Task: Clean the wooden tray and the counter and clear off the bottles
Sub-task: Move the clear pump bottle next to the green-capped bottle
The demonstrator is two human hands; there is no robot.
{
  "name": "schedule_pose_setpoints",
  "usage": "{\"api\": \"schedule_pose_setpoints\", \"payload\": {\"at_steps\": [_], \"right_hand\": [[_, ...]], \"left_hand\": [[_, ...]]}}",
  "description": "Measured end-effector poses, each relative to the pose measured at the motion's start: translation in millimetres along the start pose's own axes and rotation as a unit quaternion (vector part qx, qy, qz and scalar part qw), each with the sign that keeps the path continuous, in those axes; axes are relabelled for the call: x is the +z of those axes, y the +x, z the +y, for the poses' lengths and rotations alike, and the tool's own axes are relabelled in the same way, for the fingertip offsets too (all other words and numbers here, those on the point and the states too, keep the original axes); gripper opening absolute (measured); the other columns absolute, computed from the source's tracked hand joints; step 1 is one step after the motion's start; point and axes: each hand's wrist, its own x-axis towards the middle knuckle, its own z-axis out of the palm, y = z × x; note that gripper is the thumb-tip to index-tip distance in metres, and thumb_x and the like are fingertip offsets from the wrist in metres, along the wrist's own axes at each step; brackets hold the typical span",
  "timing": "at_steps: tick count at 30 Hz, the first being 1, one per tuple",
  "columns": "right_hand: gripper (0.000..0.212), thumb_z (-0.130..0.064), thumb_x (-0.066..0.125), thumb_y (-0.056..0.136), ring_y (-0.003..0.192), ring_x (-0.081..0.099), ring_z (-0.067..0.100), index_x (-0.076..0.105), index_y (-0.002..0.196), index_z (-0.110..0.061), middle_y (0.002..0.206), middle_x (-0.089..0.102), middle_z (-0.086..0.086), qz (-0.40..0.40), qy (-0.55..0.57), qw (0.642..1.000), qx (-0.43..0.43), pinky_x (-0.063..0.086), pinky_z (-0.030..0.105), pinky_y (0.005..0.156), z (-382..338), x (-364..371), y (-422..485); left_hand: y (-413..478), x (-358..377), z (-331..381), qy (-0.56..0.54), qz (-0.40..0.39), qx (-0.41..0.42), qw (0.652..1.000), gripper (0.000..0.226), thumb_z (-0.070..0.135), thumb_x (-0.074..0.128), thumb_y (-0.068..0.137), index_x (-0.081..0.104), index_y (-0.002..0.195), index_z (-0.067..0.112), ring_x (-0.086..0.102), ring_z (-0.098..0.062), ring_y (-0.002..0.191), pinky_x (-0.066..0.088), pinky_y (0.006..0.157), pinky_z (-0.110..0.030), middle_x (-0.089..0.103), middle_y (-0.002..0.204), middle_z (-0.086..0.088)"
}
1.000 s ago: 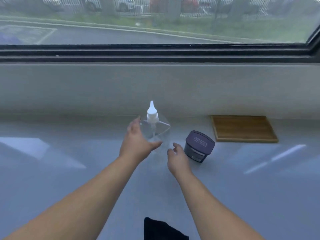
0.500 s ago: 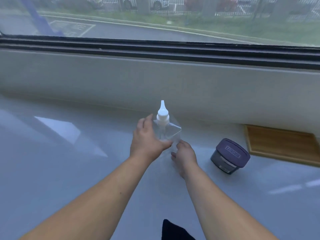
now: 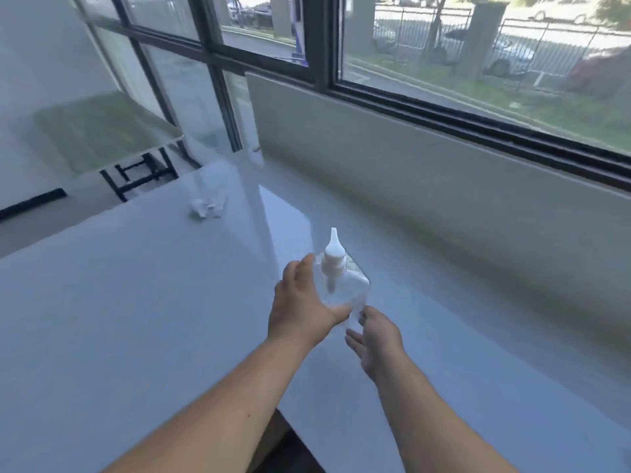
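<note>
Crumpled white wad (image 3: 207, 208) well off to the far left, blurred — cannot tell whether paper or plastic. Dark-framed window (image 3: 478, 80) behind, showing grass, fence and parked cars. Beyond, a table on black legs (image 3: 140, 172).

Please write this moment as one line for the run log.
left hand: holds clear bottle by its side | right hand: open, at bottle base | bottle: upright, white nozzle up | counter: crumpled white scrap far left

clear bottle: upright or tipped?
Roughly upright: the clear bottle has its white nozzle pointing up, gripped by the left hand.
</note>
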Motion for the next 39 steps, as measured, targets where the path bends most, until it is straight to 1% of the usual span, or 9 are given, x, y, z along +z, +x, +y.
{"api": "schedule_pose_setpoints", "payload": {"at_steps": [2, 5, 8, 18, 25, 31, 34, 37, 39], "right_hand": [[0.013, -0.018, 0.051, 0.103, 0.092, 0.066, 0.028, 0.062, 0.103, -0.012, 0.097, 0.062, -0.003, -0.028, -0.029, 0.999, 0.012, 0.055, 0.04, 0.088, 27.4, 63.6, -11.3], [0.016, -0.02, 0.051, 0.103, 0.104, 0.064, 0.033, 0.053, 0.119, -0.015, 0.125, 0.055, 0.004, -0.061, -0.078, 0.995, 0.029, 0.054, 0.044, 0.1, 75.7, 156.0, -29.2], [0.009, -0.018, 0.053, 0.101, 0.097, 0.066, 0.03, 0.058, 0.105, -0.011, 0.123, 0.055, 0.006, -0.102, -0.126, 0.986, 0.044, 0.056, 0.043, 0.095, 126.7, 244.1, -48.5], [0.022, -0.02, 0.056, 0.097, 0.1, 0.067, 0.031, 0.057, 0.118, -0.013, 0.128, 0.055, 0.005, -0.204, -0.247, 0.944, 0.083, 0.057, 0.04, 0.085, 279.7, 463.6, -103.4], [0.023, -0.018, 0.054, 0.096, 0.097, 0.067, 0.029, 0.056, 0.118, -0.013, 0.11, 0.057, -0.001, -0.214, -0.293, 0.928, 0.086, 0.056, 0.034, 0.073, 331.0, 512.7, -109.8], [0.015, -0.015, 0.053, 0.091, 0.099, 0.069, 0.032, 0.065, 0.101, -0.013, 0.105, 0.06, 0.004, -0.205, -0.317, 0.923, 0.072, 0.059, 0.032, 0.073, 348.6, 520.3, -99.9], [0.014, -0.012, 0.051, 0.089, 0.113, 0.064, 0.043, 0.062, 0.093, -0.004, 0.091, 0.053, 0.007, -0.204, -0.331, 0.918, 0.071, 0.061, 0.039, 0.084, 355.0, 522.7, -95.2], [0.034, -0.009, 0.048, 0.087, 0.126, 0.051, 0.051, 0.052, 0.114, 0.013, 0.088, 0.046, 0.023, -0.211, -0.343, 0.914, 0.057, 0.053, 0.051, 0.101, 358.9, 524.1, -91.2], [0.037, -0.008, 0.048, 0.088, 0.129, 0.048, 0.053, 0.051, 0.119, 0.013, 0.088, 0.048, 0.021, -0.213, -0.341, 0.914, 0.057, 0.05, 0.054, 0.105, 358.2, 523.3, -91.7]], "left_hand": [[-0.5, -46.1, -55.5, 0.007, 0.026, -0.03, 0.999, 0.116, 0.069, 0.076, 0.062, 0.021, 0.157, 0.032, 0.039, -0.026, 0.136, 0.039, 0.1, -0.034, 0.03, 0.154, 0.008], [-7.8, -113.8, -139.5, 0.014, 0.064, -0.078, 0.995, 0.113, 0.066, 0.078, 0.065, 0.02, 0.156, 0.033, 0.04, -0.025, 0.136, 0.039, 0.098, -0.032, 0.029, 0.155, 0.008], [-20.6, -180.5, -218.9, 0.019, 0.097, -0.129, 0.987, 0.116, 0.067, 0.079, 0.067, 0.019, 0.16, 0.03, 0.04, -0.025, 0.14, 0.042, 0.105, -0.037, 0.027, 0.159, 0.006], [-79.7, -339.4, -418.5, 0.026, 0.191, -0.27, 0.943, 0.12, 0.062, 0.083, 0.068, 0.017, 0.162, 0.028, 0.04, -0.025, 0.142, 0.042, 0.108, -0.036, 0.024, 0.164, 0.005], [-95.3, -363.1, -478.8, 0.012, 0.197, -0.306, 0.931, 0.119, 0.06, 0.082, 0.069, 0.016, 0.163, 0.027, 0.039, -0.026, 0.143, 0.04, 0.11, -0.037, 0.024, 0.163, 0.003], [-97.1, -362.2, -498.1, 0.013, 0.185, -0.311, 0.932, 0.119, 0.061, 0.082, 0.069, 0.016, 0.162, 0.027, 0.041, -0.025, 0.141, 0.045, 0.105, -0.039, 0.025, 0.162, 0.003], [-95.2, -360.8, -503.5, 0.019, 0.183, -0.305, 0.935, 0.118, 0.059, 0.082, 0.07, 0.017, 0.162, 0.027, 0.043, -0.027, 0.139, 0.046, 0.105, -0.04, 0.027, 0.16, 0.001], [-93.9, -357.3, -507.2, 0.025, 0.187, -0.291, 0.938, 0.118, 0.059, 0.083, 0.07, 0.017, 0.163, 0.028, 0.044, -0.028, 0.139, 0.046, 0.106, -0.041, 0.027, 0.16, 0.0], [-94.2, -355.9, -508.9, 0.019, 0.188, -0.29, 0.938, 0.123, 0.059, 0.085, 0.069, 0.013, 0.164, 0.028, 0.039, -0.028, 0.145, 0.042, 0.111, -0.04, 0.021, 0.167, 0.0]]}}
